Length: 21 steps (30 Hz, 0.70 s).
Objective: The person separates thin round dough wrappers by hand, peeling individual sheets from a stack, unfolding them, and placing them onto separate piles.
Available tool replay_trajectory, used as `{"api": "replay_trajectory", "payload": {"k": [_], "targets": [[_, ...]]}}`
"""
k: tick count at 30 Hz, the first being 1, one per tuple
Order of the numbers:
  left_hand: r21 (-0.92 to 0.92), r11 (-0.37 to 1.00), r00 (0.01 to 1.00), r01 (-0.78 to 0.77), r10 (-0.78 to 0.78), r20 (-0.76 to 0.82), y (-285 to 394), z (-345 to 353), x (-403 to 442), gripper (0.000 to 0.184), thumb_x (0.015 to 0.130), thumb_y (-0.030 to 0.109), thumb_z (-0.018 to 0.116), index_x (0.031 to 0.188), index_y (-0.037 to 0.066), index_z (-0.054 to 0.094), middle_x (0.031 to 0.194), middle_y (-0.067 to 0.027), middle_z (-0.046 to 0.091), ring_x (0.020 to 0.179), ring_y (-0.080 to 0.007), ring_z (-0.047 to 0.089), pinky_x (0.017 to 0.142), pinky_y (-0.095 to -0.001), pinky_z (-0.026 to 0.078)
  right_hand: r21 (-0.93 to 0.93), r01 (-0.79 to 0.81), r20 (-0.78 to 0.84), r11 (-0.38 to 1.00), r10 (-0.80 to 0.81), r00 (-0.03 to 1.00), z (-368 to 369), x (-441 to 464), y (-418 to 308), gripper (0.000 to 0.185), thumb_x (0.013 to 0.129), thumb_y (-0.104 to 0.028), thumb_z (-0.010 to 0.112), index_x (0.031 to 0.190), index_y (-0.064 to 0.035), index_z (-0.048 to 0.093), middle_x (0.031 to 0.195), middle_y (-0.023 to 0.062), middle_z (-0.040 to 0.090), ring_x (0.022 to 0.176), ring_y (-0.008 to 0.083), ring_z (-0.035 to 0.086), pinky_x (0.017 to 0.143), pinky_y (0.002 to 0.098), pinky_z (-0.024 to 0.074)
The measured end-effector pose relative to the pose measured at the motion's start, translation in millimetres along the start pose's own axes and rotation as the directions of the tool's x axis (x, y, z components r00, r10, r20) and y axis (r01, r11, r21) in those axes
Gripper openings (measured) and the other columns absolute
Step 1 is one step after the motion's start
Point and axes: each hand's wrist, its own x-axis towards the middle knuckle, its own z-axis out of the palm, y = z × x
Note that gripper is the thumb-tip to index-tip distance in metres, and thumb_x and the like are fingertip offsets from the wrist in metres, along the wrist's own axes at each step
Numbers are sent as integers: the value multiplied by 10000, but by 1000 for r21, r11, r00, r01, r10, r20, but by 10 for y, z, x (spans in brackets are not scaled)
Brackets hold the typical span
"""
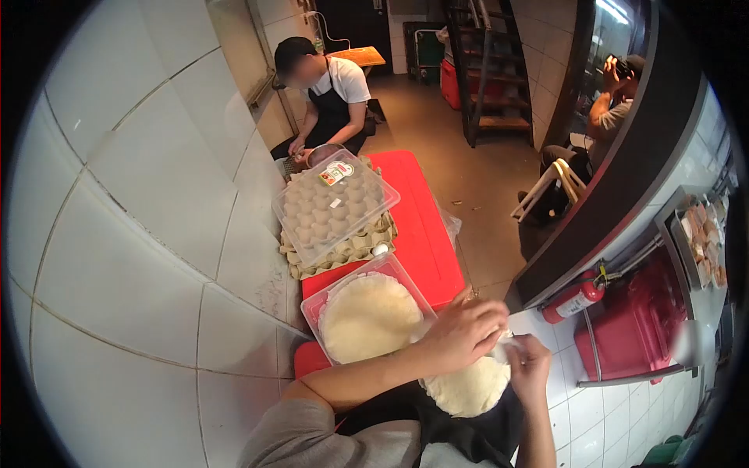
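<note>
A pale, round, flat piece like dough (466,388) hangs below my hands, over my dark apron. My left hand (460,334) is at its upper edge with fingers bent and drawn together; what they grip is blurred. My right hand (530,360) pinches something whitish at the upper right edge of the piece, too small to identify. To the left, a clear plastic container (426,305) on the red surface holds another pale round piece (370,317). Beside the container's far edge lies a white egg (380,249).
A clear lid (337,203) rests on egg trays (299,267) upon a red box lid (421,226). One person (339,93) sits ahead; another (616,117) is behind the right partition. A fire extinguisher (573,303) and red bin (628,327) stand right. Tiled wall (156,257) runs left.
</note>
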Motion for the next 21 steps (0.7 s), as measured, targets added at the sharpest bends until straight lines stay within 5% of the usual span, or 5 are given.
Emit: {"api": "replay_trajectory", "payload": {"k": [2, 5, 11, 16, 21], "targets": [[-19, 997, 970, -76, 69, -233, 128, -164, 138, 117, 818, 99, 625, 911, 42, 583, 992, -115, 578, 935, -285, 578, 844, -341, 450, 397, -83, -161, 914, 158, 974, 40, -20, 33, 110, 852, 37, 567, 954, 12, 600, 897, 58, 670, 793, 104, 631, 648, 247, 499], [-369, 925, 990, 88, -121, -67, 173, 34, 59, 158, 816, 69, 632, 957, 26, 573, 1085, -130, 553, 968, -264, 555, 864, -356, 440, 827, -134, -60, 546, 322, 945, 144, -137, 219, 221, 833, 71, 558, 1041, 3, 579, 976, 81, 668, 843, 134, 640, 715, 247, 511], [-195, 878, 836, 438, -317, 447, -219, 1192, -630, 643, 859, 465, 601, 1223, -46, 461, 1232, -262, 491, 1138, -373, 502, 952, -410, 410, 813, -413, 198, 411, 473, 859, 494, -547, 769, 341, 836, 55, 550, 1166, -20, 510, 1047, 91, 627, 895, 202, 648, 734, 313, 558], [-312, 775, 818, 549, -423, 389, -409, 1321, -629, 362, 827, 285, 630, 967, -49, 611, 798, -241, 633, 755, -362, 638, 708, -439, 481, 684, -507, 194, 525, 539, 820, 528, -584, 862, 253, 852, 13, 567, 1103, -15, 549, 956, 78, 653, 817, 181, 654, 724, 297, 545], [-204, 882, 890, 425, -365, 272, -619, 1472, -688, 241, 849, 202, 593, 821, -35, 626, 751, -237, 621, 710, -374, 624, 643, -442, 466, 632, -437, 109, 641, 485, 868, 547, -526, 765, 222, 855, -53, 626, 1060, 12, 569, 978, 56, 633, 865, 126, 597, 771, 266, 484]]}}
